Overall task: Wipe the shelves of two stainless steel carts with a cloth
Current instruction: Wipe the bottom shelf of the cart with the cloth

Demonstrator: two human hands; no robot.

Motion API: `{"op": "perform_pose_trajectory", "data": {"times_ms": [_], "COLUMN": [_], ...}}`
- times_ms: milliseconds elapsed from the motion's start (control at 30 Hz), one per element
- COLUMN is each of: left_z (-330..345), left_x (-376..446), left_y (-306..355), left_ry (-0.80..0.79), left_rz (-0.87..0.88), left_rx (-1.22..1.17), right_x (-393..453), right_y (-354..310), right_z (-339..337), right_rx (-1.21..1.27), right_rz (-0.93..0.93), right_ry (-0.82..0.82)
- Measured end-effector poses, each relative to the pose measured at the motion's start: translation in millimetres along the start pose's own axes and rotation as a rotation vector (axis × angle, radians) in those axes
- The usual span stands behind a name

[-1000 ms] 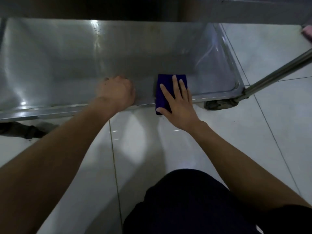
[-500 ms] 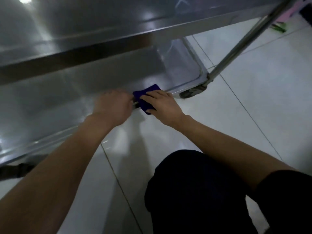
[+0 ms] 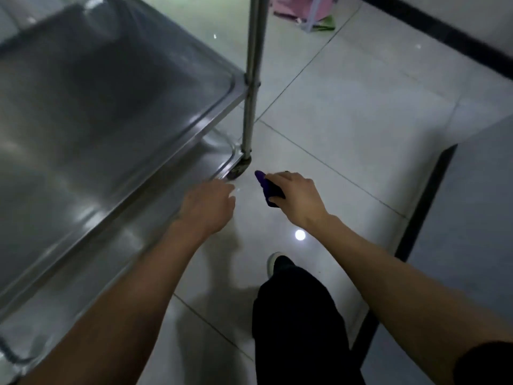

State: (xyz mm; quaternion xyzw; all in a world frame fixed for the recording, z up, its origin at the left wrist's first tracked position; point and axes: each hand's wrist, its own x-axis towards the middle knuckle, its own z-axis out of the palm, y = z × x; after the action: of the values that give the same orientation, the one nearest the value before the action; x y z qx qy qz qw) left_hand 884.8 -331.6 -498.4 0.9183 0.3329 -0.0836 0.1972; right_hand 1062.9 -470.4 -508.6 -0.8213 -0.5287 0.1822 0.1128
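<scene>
We see the stainless steel cart [image 3: 116, 112], its brushed shelves smooth with rounded raised rims. Right of the cart lies glossy tiled floor [image 3: 347, 120]. Beside the cart's corner caster [image 3: 238, 170], our left hand [image 3: 206, 209] hangs with relaxed fingers, empty; our right hand [image 3: 297, 200] grasps the folded blue cloth [image 3: 268, 187], clear of the cart.

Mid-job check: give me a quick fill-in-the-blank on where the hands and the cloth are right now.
1. The blue cloth is held in the ____ hand.
2. The left hand holds ____.
3. Both hands are above the tiled ____, off the cart shelf.
4. The cart's upright post ends in a ____ just beyond the cloth.

Missing words: right; nothing; floor; caster wheel
</scene>
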Motion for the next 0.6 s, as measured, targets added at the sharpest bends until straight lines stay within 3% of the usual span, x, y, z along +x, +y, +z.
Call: {"op": "perform_pose_trajectory", "data": {"times_ms": [400, 600], "left_z": [-245, -332], "left_x": [-64, -76], "left_y": [175, 251], "left_ry": [-0.085, -0.121], "left_rz": [0.230, 0.258], "left_rx": [0.130, 0.127], "right_x": [-146, -175], "right_y": [-41, -41], "right_z": [-256, -361], "right_rx": [0.264, 0.365], "right_rz": [0.345, 0.416], "right_ry": [0.205, 0.179]}}
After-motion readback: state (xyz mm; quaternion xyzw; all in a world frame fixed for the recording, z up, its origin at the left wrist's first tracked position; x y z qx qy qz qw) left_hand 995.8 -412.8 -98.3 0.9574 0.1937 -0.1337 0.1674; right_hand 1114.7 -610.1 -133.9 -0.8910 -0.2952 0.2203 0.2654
